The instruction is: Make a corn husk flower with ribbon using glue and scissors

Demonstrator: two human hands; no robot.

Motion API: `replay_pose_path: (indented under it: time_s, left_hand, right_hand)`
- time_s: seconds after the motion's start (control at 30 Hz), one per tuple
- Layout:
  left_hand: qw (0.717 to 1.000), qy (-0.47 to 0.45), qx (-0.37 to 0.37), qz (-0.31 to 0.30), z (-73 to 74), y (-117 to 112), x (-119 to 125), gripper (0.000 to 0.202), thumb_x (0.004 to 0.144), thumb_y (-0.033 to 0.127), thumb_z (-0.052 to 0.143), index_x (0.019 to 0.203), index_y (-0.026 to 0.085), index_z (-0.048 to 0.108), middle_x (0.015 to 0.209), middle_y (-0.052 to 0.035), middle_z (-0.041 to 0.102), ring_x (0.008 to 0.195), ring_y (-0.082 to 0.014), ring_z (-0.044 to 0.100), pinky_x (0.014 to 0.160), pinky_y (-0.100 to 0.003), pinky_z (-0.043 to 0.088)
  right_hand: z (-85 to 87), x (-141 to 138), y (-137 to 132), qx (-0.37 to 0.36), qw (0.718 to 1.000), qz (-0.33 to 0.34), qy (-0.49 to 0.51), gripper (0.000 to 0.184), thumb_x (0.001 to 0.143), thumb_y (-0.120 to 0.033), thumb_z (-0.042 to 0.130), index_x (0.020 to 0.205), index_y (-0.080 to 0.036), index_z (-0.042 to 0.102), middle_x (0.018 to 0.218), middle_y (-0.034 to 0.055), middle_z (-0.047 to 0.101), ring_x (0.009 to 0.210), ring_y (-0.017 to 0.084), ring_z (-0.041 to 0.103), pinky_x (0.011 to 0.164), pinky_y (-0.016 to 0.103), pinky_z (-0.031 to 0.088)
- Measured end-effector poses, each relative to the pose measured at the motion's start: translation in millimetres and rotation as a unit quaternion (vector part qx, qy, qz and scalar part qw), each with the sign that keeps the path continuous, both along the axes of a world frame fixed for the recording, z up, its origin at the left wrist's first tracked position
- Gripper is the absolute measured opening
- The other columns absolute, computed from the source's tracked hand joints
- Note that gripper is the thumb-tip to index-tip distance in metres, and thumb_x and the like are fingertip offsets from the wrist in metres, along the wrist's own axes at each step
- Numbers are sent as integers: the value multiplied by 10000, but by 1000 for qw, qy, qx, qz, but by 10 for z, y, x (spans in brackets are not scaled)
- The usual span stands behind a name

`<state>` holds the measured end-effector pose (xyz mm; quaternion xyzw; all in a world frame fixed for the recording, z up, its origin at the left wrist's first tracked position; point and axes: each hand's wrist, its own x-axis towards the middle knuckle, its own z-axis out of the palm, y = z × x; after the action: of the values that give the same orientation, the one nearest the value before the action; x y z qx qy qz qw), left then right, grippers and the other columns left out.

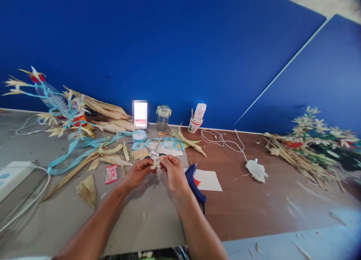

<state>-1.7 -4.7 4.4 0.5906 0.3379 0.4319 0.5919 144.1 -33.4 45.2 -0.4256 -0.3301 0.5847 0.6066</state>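
Observation:
My left hand [140,173] and my right hand [173,171] meet above the grey part of the table, fingertips pinched together. Between them is a small pale yellow-green piece of corn husk [156,164], partly covered by the fingers. Just beyond the hands lie scissors [154,153] on a white sheet. To the right of my right wrist, a blue glue gun [194,184] rests on white paper [210,180]. Dried corn husk strips [103,151] and light blue ribbon [66,163] spread out to the left, with a blue ribbon roll [139,136] behind.
A pink packet [111,174] lies left of my hands. Along the blue partition stand a jar [163,117], a paper cup [195,125] and a plastic bottle [50,94] behind husk flowers. White cables [225,142] and a husk pile with flowers [304,158] occupy the right.

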Motion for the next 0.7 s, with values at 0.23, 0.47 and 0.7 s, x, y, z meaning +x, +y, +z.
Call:
replay_pose_path:
  time_s: [0.23,0.47,0.7]
  left_hand:
    - [1000,-15,-21,15,35,-7,2,211,711,385,735,677,181,689,649,-30,627,653,-157,557,671,-295,433]
    - [993,-80,-51,69,-84,55,-62,180,741,349,722,709,182,664,694,-12,650,700,-136,583,708,-264,431]
    - [967,-172,-103,155,-69,88,-73,223,660,325,792,744,176,648,703,-2,675,676,-122,618,682,-244,458]
  right_hand:
    - [-14,44,47,-6,995,-43,93,297,645,-344,726,531,-179,506,522,-52,474,458,58,346,466,215,268]
    - [-30,31,38,-12,994,-30,102,275,600,-310,768,584,-184,524,519,-70,447,479,59,367,495,207,294]
    - [-85,-8,63,-1,999,-34,38,233,608,-336,729,579,-190,549,495,-60,452,468,75,360,490,234,296]
